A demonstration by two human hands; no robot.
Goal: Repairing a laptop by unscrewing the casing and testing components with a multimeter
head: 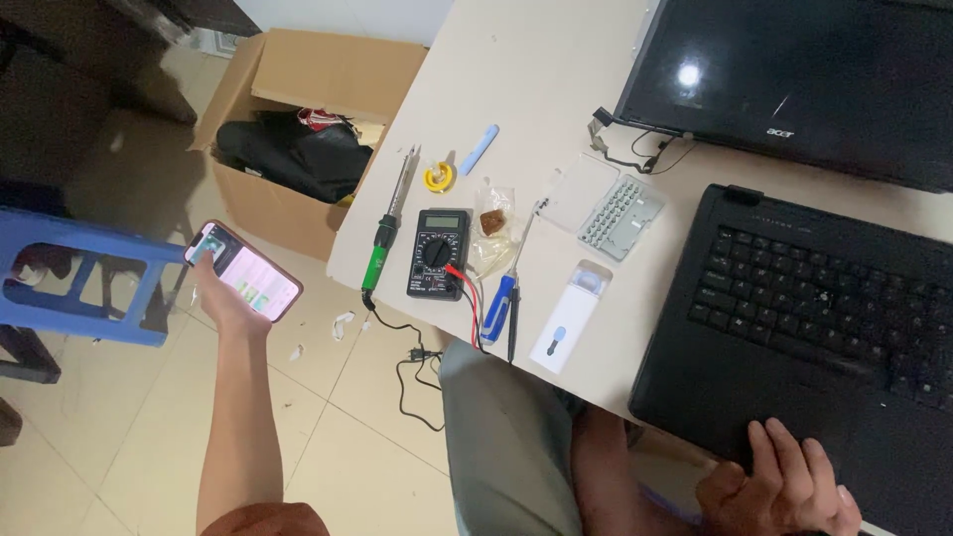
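Left hand (223,298) out over the floor at far left, fingers wrapped around a lit phone (243,271). Green soldering iron (387,233) and black meter (439,253) on the bench (536,79). Right hand (779,486) near right, fingers spread flat on the black laptop (794,328).

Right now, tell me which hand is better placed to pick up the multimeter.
Probably the right hand: it rests free on the laptop base. The left hand holds a phone out over the floor, away from the multimeter.
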